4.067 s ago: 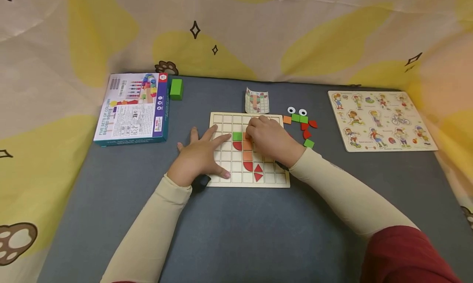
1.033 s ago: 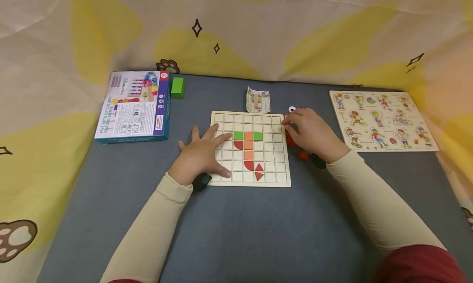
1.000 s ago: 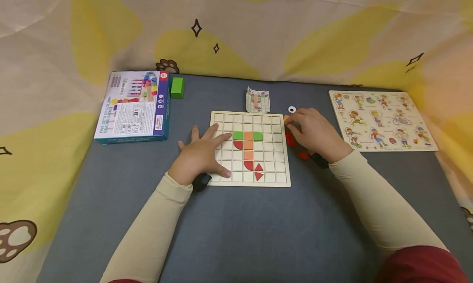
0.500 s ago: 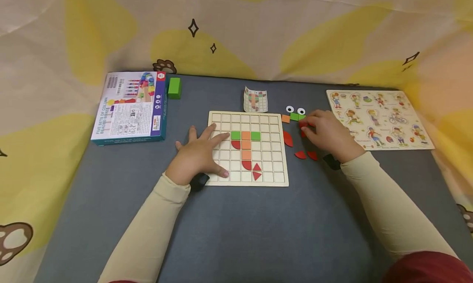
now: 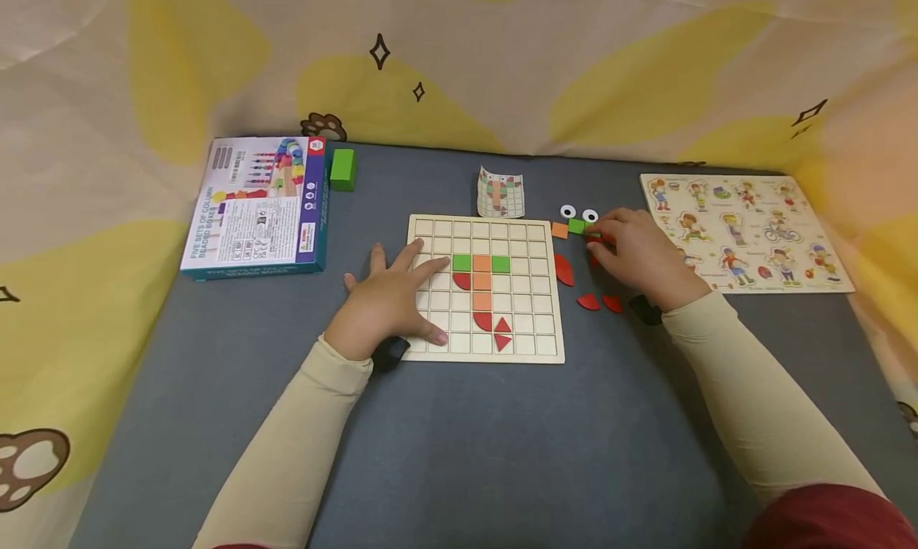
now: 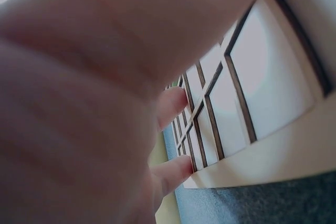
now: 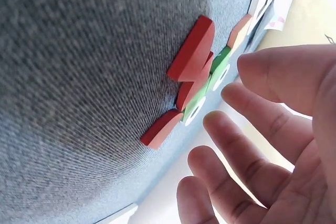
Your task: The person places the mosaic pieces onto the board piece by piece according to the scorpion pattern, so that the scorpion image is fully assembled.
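Flat on the table [image 5: 459, 453]: one square wooden grid board [image 5: 534, 282]. Set on the board: three orange squares [image 5: 482, 282] in one touching column, long axis running from far edge toward near edge; two green squares [image 5: 500, 264], one either side of the farthest orange; two red quarter-circles [image 5: 483, 321], one just below the left green, one at the column's near end; two red triangles [image 5: 503, 325], one column farther right. Across the board's left edge: left hand [image 5: 380, 306], fingers straight and spread, released. Beyond its right edge: one loose orange square [image 5: 559, 230], two loose green squares [image 5: 576, 226], two toy eyes [image 5: 567, 212], several loose red pieces [image 5: 564, 270], exact count partly hidden by the right hand [image 5: 634, 250], its fingers relaxed, released, close to green and red. Past the board's far edge: one printed card [image 5: 500, 194]. Farther right: one picture puzzle [image 5: 774, 250]. Well left: one box [image 5: 247, 238], one green block [image 5: 343, 170].
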The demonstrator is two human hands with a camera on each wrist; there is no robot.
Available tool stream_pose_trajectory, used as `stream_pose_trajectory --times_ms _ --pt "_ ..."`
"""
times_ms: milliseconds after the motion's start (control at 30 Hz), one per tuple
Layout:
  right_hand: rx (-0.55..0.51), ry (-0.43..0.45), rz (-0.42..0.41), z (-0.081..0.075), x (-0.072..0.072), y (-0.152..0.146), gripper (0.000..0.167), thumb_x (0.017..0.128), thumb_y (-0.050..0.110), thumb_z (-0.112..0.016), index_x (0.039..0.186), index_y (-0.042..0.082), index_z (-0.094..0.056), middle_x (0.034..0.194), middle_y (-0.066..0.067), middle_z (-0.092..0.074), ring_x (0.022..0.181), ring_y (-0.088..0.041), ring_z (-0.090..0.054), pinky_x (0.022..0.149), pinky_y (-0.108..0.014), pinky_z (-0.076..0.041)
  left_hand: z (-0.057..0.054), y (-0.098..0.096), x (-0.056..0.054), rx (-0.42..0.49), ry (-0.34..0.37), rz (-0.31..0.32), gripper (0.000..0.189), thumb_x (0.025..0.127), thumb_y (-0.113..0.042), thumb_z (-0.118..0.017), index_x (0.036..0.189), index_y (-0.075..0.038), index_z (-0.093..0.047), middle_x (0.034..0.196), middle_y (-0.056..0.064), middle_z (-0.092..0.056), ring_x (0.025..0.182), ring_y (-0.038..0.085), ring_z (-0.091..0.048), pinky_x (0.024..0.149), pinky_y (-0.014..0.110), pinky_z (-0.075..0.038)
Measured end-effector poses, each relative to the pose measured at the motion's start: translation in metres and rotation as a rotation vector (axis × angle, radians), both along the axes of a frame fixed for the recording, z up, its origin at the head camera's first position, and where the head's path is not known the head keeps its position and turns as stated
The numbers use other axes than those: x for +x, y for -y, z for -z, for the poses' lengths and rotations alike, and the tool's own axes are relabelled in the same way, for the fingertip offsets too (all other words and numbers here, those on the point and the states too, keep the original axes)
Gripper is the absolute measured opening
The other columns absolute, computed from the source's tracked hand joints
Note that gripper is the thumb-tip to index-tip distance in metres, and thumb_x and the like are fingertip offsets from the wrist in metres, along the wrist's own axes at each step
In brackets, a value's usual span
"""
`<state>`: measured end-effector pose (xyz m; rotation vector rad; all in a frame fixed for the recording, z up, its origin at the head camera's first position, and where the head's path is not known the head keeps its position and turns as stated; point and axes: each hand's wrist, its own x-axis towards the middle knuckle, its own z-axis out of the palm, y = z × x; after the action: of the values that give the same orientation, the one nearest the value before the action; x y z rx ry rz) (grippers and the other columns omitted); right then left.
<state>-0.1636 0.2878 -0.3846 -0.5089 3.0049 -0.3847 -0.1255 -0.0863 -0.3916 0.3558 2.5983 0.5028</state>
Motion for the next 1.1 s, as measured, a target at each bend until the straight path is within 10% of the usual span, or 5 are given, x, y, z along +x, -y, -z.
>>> stream_pose_trajectory --times_ms 500,1100 --pt "0.022 -0.045 0.073 -0.006 -0.004 -0.019 0.027 0.095 -0.004 -0.068 0.12 0.0 -0.078 0.12 -0.025 -0.073 0.116 -0.046 -0.063 0.112 -0.063 -0.036 -0.001 -0.001 0.0 -0.017 0.003 0.009 0.127 0.06 -0.055 -0.102 0.167 -0.037 -0.036 0.178 0.006 -0.007 0.154 0.06 0.007 0.099 0.094 -0.01" --pt "-0.012 0.087 0.116 -0.01 0.023 -0.001 0.023 0.095 0.009 -0.073 0.116 0.003 -0.08 0.114 -0.02 -0.073 0.104 -0.037 -0.066 0.087 -0.057 -0.053 -0.002 0.0 0.0 -0.004 0.01 -0.001 0.126 0.061 -0.054 -0.102 0.166 -0.037 -0.036 0.178 0.006 -0.007 0.154 0.06 0.008 0.1 0.094 -0.008"
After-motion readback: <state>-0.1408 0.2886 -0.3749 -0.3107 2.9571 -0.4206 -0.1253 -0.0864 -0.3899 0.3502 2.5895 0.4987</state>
